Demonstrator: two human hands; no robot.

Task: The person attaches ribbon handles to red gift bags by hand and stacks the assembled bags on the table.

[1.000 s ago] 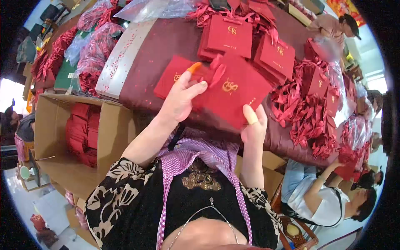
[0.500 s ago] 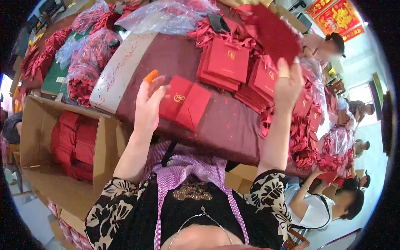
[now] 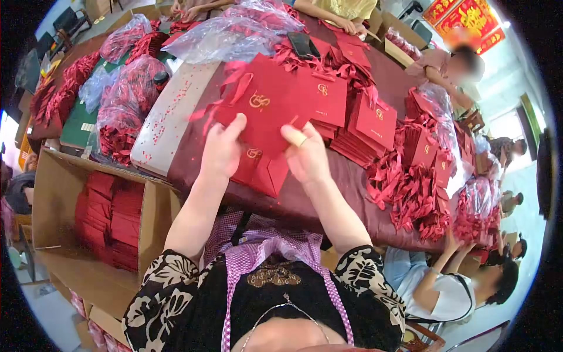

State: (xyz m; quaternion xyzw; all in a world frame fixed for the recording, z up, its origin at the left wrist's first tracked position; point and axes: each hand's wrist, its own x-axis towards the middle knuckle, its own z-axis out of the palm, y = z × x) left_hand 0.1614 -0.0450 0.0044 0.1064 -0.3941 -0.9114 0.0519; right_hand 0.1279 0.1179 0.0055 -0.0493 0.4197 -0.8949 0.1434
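A black top (image 3: pixel 252 308) is filling the lower middle of the frame, its short sleeves (image 3: pixel 161 299) flaring at both sides and showing large cream flowers and leaves on black. A gold-toned scalloped motif (image 3: pixel 274 277) is decorating the dark front. Over it, a purple-and-white checked apron (image 3: pixel 278 249) is bunching in loose folds near the centre, and two narrow straps (image 3: pixel 334 299) in similar purple and white are running toward the bottom edge. A silvery chain (image 3: pixel 260 320) is carrying a small pendant (image 3: pixel 287 297). A pale yellow covering (image 3: pixel 297 138) is wrapping one digit of the right hand (image 3: pixel 309 155).
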